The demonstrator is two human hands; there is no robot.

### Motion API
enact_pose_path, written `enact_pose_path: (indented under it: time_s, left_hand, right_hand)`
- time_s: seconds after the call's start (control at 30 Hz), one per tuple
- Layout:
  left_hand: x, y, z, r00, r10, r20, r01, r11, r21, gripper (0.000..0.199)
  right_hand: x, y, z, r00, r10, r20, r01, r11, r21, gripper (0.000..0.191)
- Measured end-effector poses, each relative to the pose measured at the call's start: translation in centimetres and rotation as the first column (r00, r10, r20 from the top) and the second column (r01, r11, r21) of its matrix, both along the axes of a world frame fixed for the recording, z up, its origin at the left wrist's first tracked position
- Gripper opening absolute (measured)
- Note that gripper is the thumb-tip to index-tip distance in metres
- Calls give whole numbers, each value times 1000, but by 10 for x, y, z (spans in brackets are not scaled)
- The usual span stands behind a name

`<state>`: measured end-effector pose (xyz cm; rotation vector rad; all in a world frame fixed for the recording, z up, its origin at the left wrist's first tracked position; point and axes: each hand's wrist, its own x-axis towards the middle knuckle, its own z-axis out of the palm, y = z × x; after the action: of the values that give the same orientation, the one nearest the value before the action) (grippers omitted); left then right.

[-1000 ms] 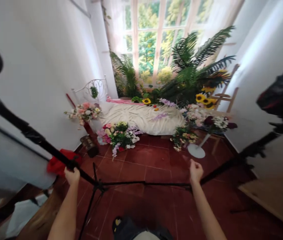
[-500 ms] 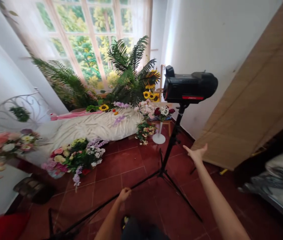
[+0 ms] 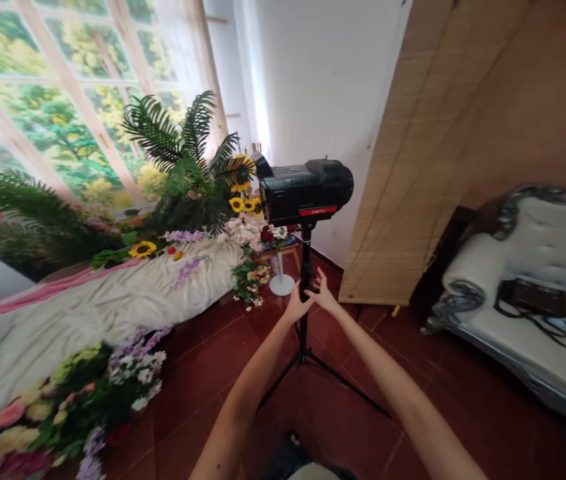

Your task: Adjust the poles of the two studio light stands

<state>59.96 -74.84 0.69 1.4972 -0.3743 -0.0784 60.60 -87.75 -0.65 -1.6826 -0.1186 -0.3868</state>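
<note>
A black studio light [image 3: 307,193] with a red label strip sits on top of a black light stand [image 3: 303,327], which stands upright on its spread tripod legs. My left hand [image 3: 297,305] is closed around the upper pole from the left, just below the collar; some of its fingers are hidden behind the pole. From the right, my right hand [image 3: 323,295] meets the same section, thumb and curved fingers at the collar, where a knob seems to be. Both arms reach forward at about the same height.
Left of the stand lies a low surface draped in cream cloth [image 3: 203,273], with flower arrangements [image 3: 63,407] in front. A white pedestal [image 3: 281,285] holds flowers close behind the pole. To the right are a hanging bamboo blind [image 3: 387,220] and a tufted sofa [image 3: 533,253] bearing a dark bag [image 3: 537,297].
The view has turned right, bringing the sofa into sight. My left hand has come up from low near a tripod leg, and my right hand has moved in; both are now at the stand's pole.
</note>
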Motion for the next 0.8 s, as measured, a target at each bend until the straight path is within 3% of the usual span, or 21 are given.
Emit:
enact_pose_path:
  time_s: [0.13,0.27,0.37,0.43,0.53,0.67,0.73,0.8]
  left_hand:
    - [33,-25,-3,996,80,30,-82,995,49,47]
    - [50,-32,-9,988,143,56,-149,982,113,28]
    - [54,-33,-11,983,152,103,-164,980,116,25]
    - [55,-34,-11,983,152,106,-164,979,119,26]
    - [58,-36,-7,989,132,63,-140,978,152,25]
    - [60,-38,0,987,163,1,-158,955,251,21]
    - [59,-41,2,974,227,3,-218,932,290,20]
    - [57,-44,1,963,269,7,-261,927,268,23]
  right_hand:
    - [6,-1,-6,999,-15,-37,12,997,-72,61]
    - [5,-8,-11,997,-35,-73,26,992,-125,35]
    - [-4,-15,-13,992,-74,-102,72,997,-23,24]
    - [-12,-19,-12,978,-91,-189,116,985,127,19]
    - [-20,-18,-10,928,-42,-370,189,909,371,21]
    - [-24,-7,-5,838,-21,-545,297,855,424,36]
    - [-26,-2,-1,805,84,-587,275,824,495,43]
    - [-28,0,4,781,221,-584,242,756,609,46]
